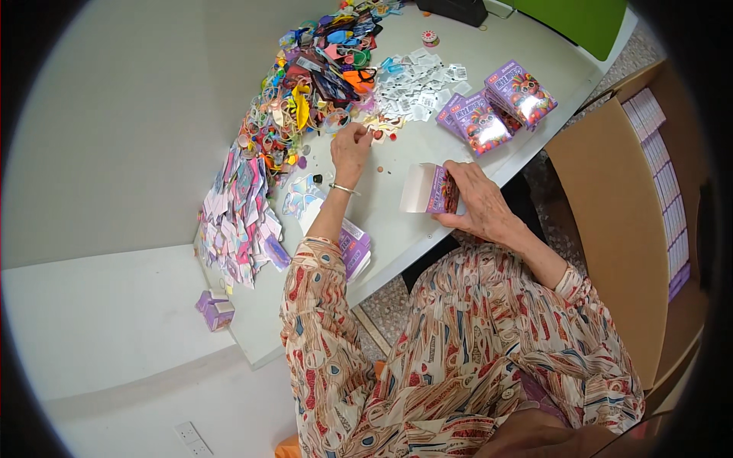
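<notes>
My right hand (pixel 482 202) grips a small purple printed box (pixel 443 191) by its side near the table's front edge. Its white inside and end flap face left, standing open. Over the middle of the table, my left hand (pixel 350 156) has thumb and fingers pinched together; anything between them is too small to make out. Just beyond those fingertips lie small cream and red pieces (pixel 385 128). Under my left forearm are shiny pale cut-out sheets (pixel 300 198) and purple boxes (pixel 356 248), partly hidden by the sleeve.
A long heap of colourful small toys (pixel 301 107) runs along the wall, with pink-and-white packets (pixel 240 214) at its near end. White printed slips (pixel 420 88) and filled purple packs (pixel 489 122) lie farther right. A large cardboard carton (pixel 611 221) stands right of the table.
</notes>
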The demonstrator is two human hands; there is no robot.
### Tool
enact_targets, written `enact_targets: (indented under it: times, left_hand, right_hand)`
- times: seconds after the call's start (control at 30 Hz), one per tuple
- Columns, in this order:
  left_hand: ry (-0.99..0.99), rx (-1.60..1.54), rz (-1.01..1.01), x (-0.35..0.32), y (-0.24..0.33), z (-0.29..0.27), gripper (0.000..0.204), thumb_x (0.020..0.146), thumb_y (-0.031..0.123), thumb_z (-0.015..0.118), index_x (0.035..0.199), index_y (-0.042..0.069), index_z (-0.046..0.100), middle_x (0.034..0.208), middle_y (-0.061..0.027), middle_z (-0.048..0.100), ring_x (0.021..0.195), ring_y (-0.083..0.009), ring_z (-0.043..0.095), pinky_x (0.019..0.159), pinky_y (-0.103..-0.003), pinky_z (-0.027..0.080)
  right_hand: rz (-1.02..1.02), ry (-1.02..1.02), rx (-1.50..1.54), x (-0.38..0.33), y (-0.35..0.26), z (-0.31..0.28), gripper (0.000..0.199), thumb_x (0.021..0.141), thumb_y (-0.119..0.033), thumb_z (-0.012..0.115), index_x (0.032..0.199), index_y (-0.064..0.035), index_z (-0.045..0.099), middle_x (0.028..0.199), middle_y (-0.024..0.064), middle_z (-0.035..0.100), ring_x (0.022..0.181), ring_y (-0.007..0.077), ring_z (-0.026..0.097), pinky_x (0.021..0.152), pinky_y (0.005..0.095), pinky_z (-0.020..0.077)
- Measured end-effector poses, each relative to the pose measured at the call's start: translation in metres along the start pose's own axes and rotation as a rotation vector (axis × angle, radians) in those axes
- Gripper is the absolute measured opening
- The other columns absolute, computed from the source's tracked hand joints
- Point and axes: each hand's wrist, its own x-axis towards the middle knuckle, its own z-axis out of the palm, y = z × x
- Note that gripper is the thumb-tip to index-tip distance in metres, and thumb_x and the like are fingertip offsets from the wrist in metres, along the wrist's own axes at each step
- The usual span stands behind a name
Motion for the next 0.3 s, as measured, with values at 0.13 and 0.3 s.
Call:
enact_targets:
  times: [0.13, 0.3]
  left_hand:
    - [-0.121, -0.045, -0.126, 0.007, 0.002, -0.005, 0.011, 0.078, 0.015, 0.071, 0.079, 0.004, 0.069, 0.069, -0.0070, 0.066, 0.064, -0.0118, 0.063, 0.058, -0.025, 0.047]
    - [-0.017, -0.239, -0.093, 0.012, -0.028, -0.009, 0.015, 0.074, 0.019, 0.072, 0.078, 0.005, 0.070, 0.073, -0.0116, 0.069, 0.069, -0.0209, 0.066, 0.066, -0.033, 0.051]
  right_hand:
    - [0.012, -0.010, 0.004, 0.000, 0.002, 0.000, 0.076, 0.068, -0.026, 0.078, 0.127, 0.0026, 0.039, 0.109, 0.0204, 0.052, 0.104, 0.0368, 0.051, 0.087, 0.0431, 0.0469]
    - [0.017, -0.032, 0.020, -0.001, 0.005, 0.001, 0.081, 0.068, -0.029, 0.078, 0.130, 0.0019, 0.037, 0.113, 0.0213, 0.052, 0.106, 0.0363, 0.050, 0.089, 0.0430, 0.0465]
